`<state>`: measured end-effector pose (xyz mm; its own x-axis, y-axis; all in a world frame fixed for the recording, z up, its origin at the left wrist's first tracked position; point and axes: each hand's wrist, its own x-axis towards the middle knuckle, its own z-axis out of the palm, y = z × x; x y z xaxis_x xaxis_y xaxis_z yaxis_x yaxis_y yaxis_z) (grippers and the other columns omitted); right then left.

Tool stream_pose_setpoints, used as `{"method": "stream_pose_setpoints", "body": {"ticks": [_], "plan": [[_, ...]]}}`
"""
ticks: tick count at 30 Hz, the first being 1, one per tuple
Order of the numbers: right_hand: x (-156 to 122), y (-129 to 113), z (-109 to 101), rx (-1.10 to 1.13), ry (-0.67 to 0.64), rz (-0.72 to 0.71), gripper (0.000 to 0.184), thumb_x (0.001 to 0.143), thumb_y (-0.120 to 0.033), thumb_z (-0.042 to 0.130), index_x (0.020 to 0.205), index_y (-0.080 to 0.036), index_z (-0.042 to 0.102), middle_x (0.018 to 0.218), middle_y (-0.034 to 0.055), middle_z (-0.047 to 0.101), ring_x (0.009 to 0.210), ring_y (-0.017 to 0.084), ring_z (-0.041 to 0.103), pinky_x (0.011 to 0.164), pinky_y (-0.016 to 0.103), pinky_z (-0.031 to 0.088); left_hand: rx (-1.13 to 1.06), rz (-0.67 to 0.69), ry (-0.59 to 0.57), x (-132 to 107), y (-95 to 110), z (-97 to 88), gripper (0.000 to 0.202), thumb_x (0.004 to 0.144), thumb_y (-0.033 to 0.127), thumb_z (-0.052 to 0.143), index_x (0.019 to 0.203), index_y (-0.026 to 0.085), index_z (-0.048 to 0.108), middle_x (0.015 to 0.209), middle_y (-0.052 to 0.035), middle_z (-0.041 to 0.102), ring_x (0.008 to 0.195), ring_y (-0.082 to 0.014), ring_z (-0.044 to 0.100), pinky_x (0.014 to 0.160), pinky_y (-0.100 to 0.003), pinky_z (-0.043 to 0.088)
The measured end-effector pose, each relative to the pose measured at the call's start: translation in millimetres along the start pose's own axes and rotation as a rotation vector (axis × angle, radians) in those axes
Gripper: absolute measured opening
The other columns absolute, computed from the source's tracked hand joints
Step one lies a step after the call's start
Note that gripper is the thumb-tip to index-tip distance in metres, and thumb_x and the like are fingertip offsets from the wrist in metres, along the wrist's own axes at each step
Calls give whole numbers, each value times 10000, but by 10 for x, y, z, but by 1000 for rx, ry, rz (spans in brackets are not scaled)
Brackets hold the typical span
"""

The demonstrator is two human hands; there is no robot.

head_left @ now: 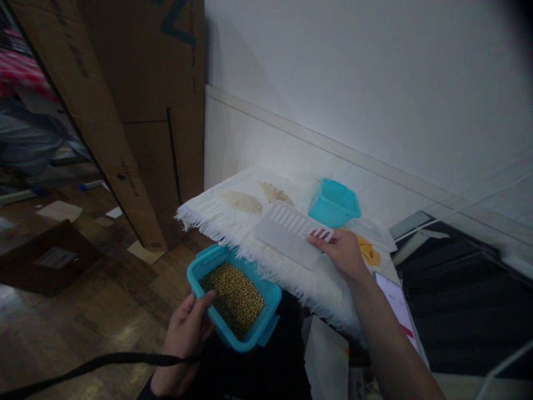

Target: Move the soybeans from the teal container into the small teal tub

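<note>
My left hand [189, 322] grips the near-left side of a turquoise plastic container [272, 291], its thumb over the rim. Inside it lie many small round yellowish-green beans [237, 291]. The container is held in front of the table's fringed edge. Over the table, my right hand [343, 253] pinches one end of a flat whitish plastic slotted board [287, 236]. A second turquoise container [334, 200] stands behind that board. Left of it on the white cloth [208, 203] lie a pale grain pile [244, 203] and a smaller beige pile [275, 193].
A yellow cloth [368, 250] and a lit phone [395, 305] lie on the table's right side. A tall cardboard box [154, 72] stands to the left, with a smaller box [45, 258] on the wooden floor. The white wall [353, 66] borders the table's back.
</note>
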<state>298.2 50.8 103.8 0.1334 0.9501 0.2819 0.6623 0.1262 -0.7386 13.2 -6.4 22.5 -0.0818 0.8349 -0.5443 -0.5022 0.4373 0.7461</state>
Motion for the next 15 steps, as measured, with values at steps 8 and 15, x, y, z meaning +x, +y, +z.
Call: {"method": "stream_pose_setpoints", "body": {"ticks": [8, 15], "plan": [[158, 187, 90, 205, -260, 155, 372, 646, -449, 704, 792, -107, 692, 742, 63, 697, 621, 162, 611, 536, 252, 451, 8, 2, -42, 34, -25, -29, 201, 642, 324, 713, 744, 178, 619, 535, 54, 572, 436, -66, 480, 421, -155, 385], [710, 376, 222, 295, -389, 233, 389, 577, -406, 765, 819, -110, 691, 767, 63, 694, 631, 148, 612, 544, 234, 455, 12, -2, -97, 93, -75, -92, 240, 649, 371, 716, 756, 189, 600, 531, 65, 551, 461, -81, 499, 452, -178, 410]]}}
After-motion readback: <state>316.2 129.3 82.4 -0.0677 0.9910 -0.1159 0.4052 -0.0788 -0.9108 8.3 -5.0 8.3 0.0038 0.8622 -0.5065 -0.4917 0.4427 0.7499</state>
